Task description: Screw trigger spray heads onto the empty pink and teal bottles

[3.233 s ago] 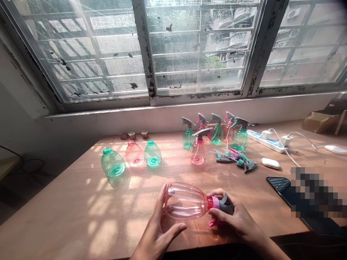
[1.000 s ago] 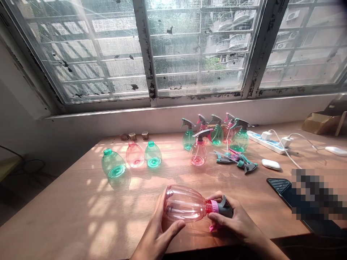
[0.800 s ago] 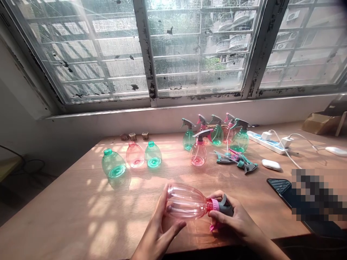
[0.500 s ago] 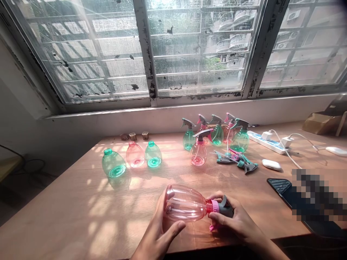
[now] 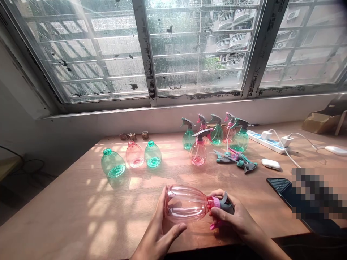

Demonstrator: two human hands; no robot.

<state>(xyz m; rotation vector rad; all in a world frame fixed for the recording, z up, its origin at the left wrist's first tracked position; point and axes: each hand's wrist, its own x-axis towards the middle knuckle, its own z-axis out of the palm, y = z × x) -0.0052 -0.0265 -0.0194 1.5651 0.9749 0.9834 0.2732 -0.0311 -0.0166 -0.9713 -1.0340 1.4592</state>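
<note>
A clear pink spray bottle [image 5: 185,204] lies on its side just above the wooden table [image 5: 81,209], its base pointing left. My left hand [image 5: 158,231] wraps around the bottle's wide base, thumb in front. My right hand [image 5: 238,218] is closed around the grey and pink spray head [image 5: 223,206] at the bottle's neck. A pink trigger sticks out below my right fingers.
Three capless bottles [image 5: 131,159], two green and one pink, stand at the left. Several finished spray bottles [image 5: 215,135] stand near the window sill, with loose spray heads [image 5: 235,159] in front. A power strip [image 5: 267,141], white mouse [image 5: 270,163] and dark tablet [image 5: 282,187] lie at the right.
The bottle has wobbled slightly between my hands while my right fingers shifted on the spray head. Everything else on the table has stayed where it was.
</note>
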